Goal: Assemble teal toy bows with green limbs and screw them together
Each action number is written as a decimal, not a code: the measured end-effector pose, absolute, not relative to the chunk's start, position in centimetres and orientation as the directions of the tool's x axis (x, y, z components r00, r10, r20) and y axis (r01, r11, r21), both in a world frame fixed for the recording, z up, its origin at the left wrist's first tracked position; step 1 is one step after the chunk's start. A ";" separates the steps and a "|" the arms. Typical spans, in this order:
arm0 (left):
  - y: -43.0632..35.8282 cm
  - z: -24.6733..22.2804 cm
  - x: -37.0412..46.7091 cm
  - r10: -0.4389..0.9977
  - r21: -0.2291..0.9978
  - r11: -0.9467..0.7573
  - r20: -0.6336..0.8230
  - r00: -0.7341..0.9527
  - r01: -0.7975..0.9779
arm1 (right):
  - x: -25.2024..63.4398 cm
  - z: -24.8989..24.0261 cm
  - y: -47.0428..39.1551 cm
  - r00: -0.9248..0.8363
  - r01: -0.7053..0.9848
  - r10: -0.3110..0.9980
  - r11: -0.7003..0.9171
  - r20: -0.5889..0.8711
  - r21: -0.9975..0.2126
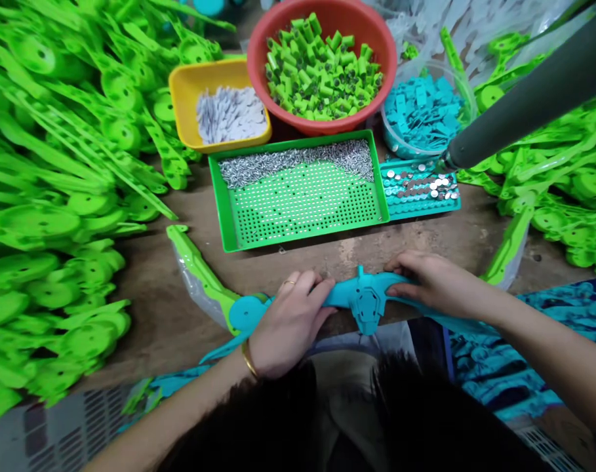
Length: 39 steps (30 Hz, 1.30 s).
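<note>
A blue plastic toy bow (367,303) lies across the near edge of the wooden table, with a faceted emblem at its middle. My left hand (290,321) is closed around it just left of the emblem. On the other side my right hand (428,285) grips the piece with thumb and fingers. Past my left hand a round blue disc (248,313) joins a green curved limb with a clear part (199,275). Another green limb (511,252) sticks up beyond my right forearm, its joint hidden by the arm.
A green perforated tray (298,236) of screws stands ahead, beside a blue tray (423,208) with metal discs. Behind are a yellow bin (184,105), a red bowl (322,121) and a clear tub (469,98). Green parts (81,216) heap the left; a dark pole (528,85) slants in from the right.
</note>
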State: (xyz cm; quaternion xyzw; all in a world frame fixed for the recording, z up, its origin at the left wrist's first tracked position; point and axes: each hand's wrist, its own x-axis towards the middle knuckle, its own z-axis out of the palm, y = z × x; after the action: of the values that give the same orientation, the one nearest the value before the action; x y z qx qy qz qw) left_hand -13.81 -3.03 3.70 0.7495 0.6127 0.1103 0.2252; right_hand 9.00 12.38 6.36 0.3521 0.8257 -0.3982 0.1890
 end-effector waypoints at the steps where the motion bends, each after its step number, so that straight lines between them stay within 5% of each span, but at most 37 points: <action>1: -3.2 3.7 -13.7 0.971 0.463 -0.158 -0.087 0.221 0.872 | 8.8 6.6 12.3 -0.675 0.736 0.416 0.441 -0.609 -0.514; 7: -3.4 4.1 -13.4 0.975 0.442 -0.161 -0.065 0.211 0.882 | 8.3 7.8 12.0 -0.590 0.799 0.374 0.396 -0.716 -0.452; 13: -2.0 4.3 -13.7 0.944 0.410 -0.224 -0.135 0.302 0.884 | 8.2 7.1 12.7 -0.623 0.781 0.359 0.340 -0.694 -0.525; 17: -2.1 3.8 -13.8 0.949 0.378 -0.229 -0.119 0.292 0.897 | 8.7 8.3 10.8 -0.659 0.750 0.601 0.571 -0.451 -0.335; 21: -2.4 3.4 -14.0 0.946 0.361 -0.222 -0.144 0.290 0.906 | 10.2 8.8 5.9 -0.581 0.807 0.764 0.494 -0.282 -0.325; 24: -2.3 3.5 -14.1 0.940 0.349 -0.247 -0.142 0.311 0.904 | 11.1 6.7 1.7 -0.559 0.806 0.789 0.445 -0.254 -0.391; 34: -2.4 3.6 -13.9 0.938 0.284 -0.274 -0.132 0.321 0.919 | 11.5 0.7 -2.2 -0.561 0.786 0.821 0.568 0.103 -0.244; 39: -2.4 3.6 -14.0 0.939 0.275 -0.284 -0.115 0.325 0.919 | 11.6 0.6 -2.1 -0.565 0.790 0.822 0.565 0.077 -0.239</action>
State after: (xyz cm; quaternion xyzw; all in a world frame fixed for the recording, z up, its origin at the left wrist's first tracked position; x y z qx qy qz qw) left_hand -13.97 -2.45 3.57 0.8005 0.5800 0.0344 0.1469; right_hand 11.63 -2.10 0.58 0.4577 0.8800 -0.0893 -0.0900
